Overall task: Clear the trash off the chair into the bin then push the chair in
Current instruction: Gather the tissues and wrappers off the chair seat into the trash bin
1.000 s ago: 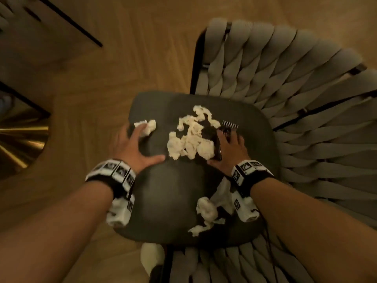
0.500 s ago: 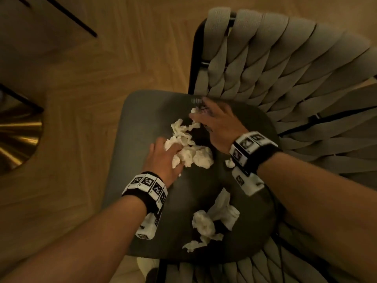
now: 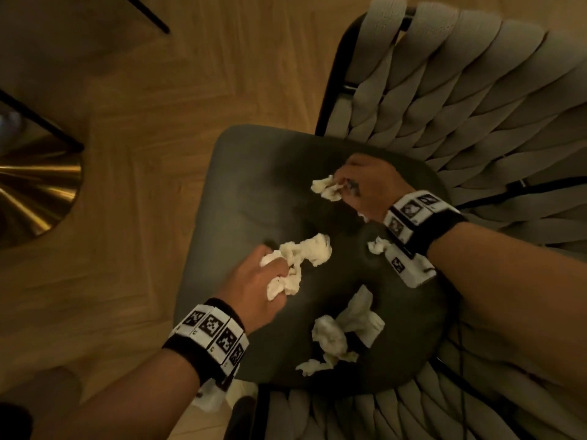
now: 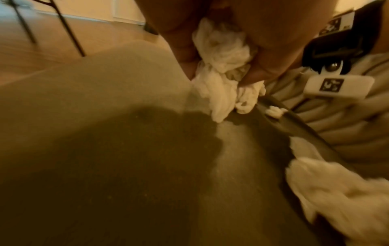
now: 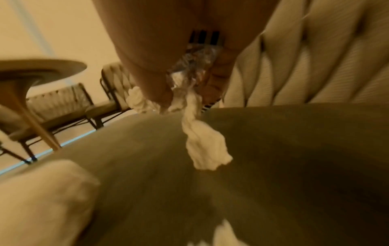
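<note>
Mid-frame, on seat [image 3: 254, 192]: left hand [image 3: 254, 281] clutches tissue wad [image 3: 305, 252], right hand [image 3: 365, 185] pinches tissue and wrapper [image 5: 193, 66]. Gathering step. Next: grab lower-centre scraps [image 3: 336, 338]; bin unseen.

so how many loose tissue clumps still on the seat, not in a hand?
2: a small scrap beside the right wrist, and a bigger crumpled pile near the seat's front edge. Left hand and right hand each grip a wad. More may hide under the hands.
</note>
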`<state>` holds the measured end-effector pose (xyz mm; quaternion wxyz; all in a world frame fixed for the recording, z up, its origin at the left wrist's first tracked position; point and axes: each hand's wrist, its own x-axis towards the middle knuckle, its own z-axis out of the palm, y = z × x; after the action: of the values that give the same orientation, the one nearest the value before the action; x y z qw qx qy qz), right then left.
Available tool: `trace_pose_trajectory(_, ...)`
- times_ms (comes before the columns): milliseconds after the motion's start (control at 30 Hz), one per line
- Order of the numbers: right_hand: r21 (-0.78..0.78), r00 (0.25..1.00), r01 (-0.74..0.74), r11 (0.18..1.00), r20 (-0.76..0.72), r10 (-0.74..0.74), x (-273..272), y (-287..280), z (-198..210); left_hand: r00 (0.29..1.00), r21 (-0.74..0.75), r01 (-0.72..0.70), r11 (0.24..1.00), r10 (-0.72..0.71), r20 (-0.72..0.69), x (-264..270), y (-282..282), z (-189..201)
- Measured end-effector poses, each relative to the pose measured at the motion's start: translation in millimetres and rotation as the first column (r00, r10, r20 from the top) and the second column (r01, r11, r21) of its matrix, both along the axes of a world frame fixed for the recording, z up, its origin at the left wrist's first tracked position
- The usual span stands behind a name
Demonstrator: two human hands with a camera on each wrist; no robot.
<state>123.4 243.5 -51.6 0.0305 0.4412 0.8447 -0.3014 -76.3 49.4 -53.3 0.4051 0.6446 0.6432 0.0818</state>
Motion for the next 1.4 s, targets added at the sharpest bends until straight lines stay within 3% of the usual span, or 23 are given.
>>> trace_pose_trajectory(100, 0.015, 0.998, 0.046, 0.999, 0.051, -0.047, 47, -29, 20, 0.965, 0.013, 0.261, 0.965, -0.262, 0.01, 13, -12, 3)
trace_pose_trajectory(233, -0.115, 0.949, -0.079, 0.99, 0.296, 0.11, 75, -77, 1, 0.806, -0.045, 0.581, 0.813, -0.582, -0.105, 32, -24, -7)
trace_pose_trajectory(333, -0.175, 0.902, -0.092, 0.98, 0.402, 0.156, 70, -92, -25, 0.699, -0.076, 0.686, 0.724, -0.684, -0.207, 48, -32, -15)
trace_pose_trajectory(433, -0.103, 0.916, -0.113, 0.988, 0.376, 0.144, 67, -89, -42, 0.653, -0.119, 0.726, 0.677, -0.733, -0.189, 64, -36, -24)
trace_pose_trajectory(567, -0.14, 0.916, -0.091, 0.986, 0.376, 0.139, 70, -80, -36, 0.615, -0.157, 0.742, 0.652, -0.755, -0.227, 85, -31, -31)
trace_pose_trajectory(700, -0.097, 0.957, -0.008, 0.995, 0.289, 0.036, 81, -88, 1, 0.639, -0.248, 0.703, 0.666, -0.745, -0.189, 102, -17, -28)
trace_pose_trajectory(800, -0.092, 0.942, -0.119, 0.989, 0.305, 0.141, 91, -109, 29, 0.732, -0.229, 0.632, 0.741, -0.667, -0.141, 100, -9, -25)
trace_pose_trajectory(866, -0.136, 0.88, -0.285, 0.949, 0.356, 0.315, 89, -127, 35, 0.799, -0.157, 0.57, 0.806, -0.589, -0.124, 85, -8, -18)
trace_pose_trajectory(933, -0.198, 0.778, -0.446, 0.873, 0.396, 0.487, 83, -142, 31, 0.813, -0.062, 0.561, 0.826, -0.563, -0.145, 62, -12, -14)
trace_pose_trajectory(1033, -0.32, 0.655, -0.529, 0.786, 0.434, 0.618, 71, -157, 13, 0.829, 0.008, 0.537, 0.843, -0.526, -0.188, 28, -22, -14)
trace_pose_trajectory(1200, -0.344, 0.698, -0.42, 0.84, 0.469, 0.541, 48, -169, -14, 0.876, -0.036, 0.47, 0.882, -0.471, -0.108, 12, -34, -15)
trace_pose_trajectory(1333, -0.39, 0.669, -0.437, 0.81, 0.46, 0.583, 41, -163, -11, 0.947, -0.1, 0.322, 0.942, -0.323, 0.01, 11, -39, -18)
trace_pose_trajectory(1400, -0.383, 0.742, -0.359, 0.852, 0.437, 0.509, 45, -157, -6, 0.976, -0.12, 0.215, 0.969, -0.211, 0.044, 6, -39, -13)
